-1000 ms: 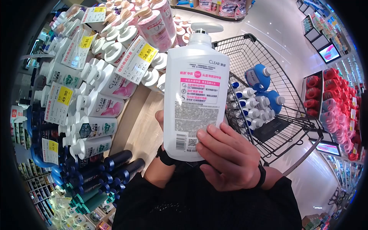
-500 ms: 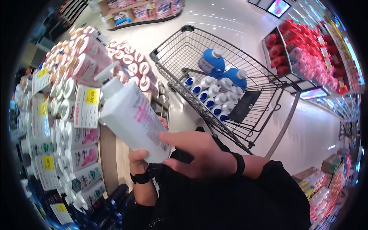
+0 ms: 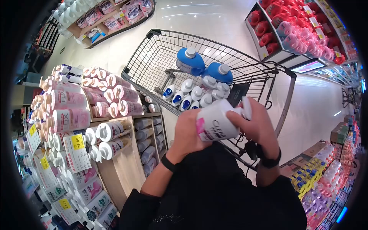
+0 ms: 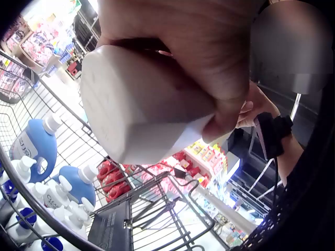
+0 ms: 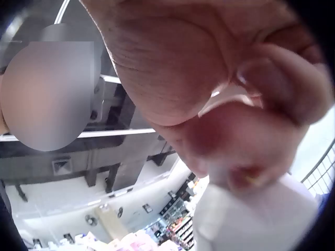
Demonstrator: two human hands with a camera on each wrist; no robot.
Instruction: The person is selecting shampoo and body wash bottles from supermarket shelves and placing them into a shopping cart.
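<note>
A white CLEAR pump bottle (image 3: 219,123) lies on its side over the near rim of a wire shopping cart (image 3: 153,50). My left hand (image 3: 190,133) grips its base end, seen from below as a white bottle bottom (image 4: 141,112). My right hand (image 3: 257,123) curls round the pump end, and in the right wrist view its fingers (image 5: 272,78) close over the white bottle top (image 5: 246,214). The cart holds two blue jugs (image 3: 190,61) and several small white bottles (image 3: 191,94).
A shelf display (image 3: 76,115) of pink and white bottles with yellow price tags (image 3: 77,142) stands at the left. Red and pink packs (image 3: 291,30) fill shelving at the upper right. The cart handle (image 3: 285,103) is beside my right hand. Shiny floor (image 3: 314,115) runs to the right.
The view swung from the shelf to the cart. The bottle went from upright to lying sideways over the cart rim, and my right hand shifted from its lower body to the pump end.
</note>
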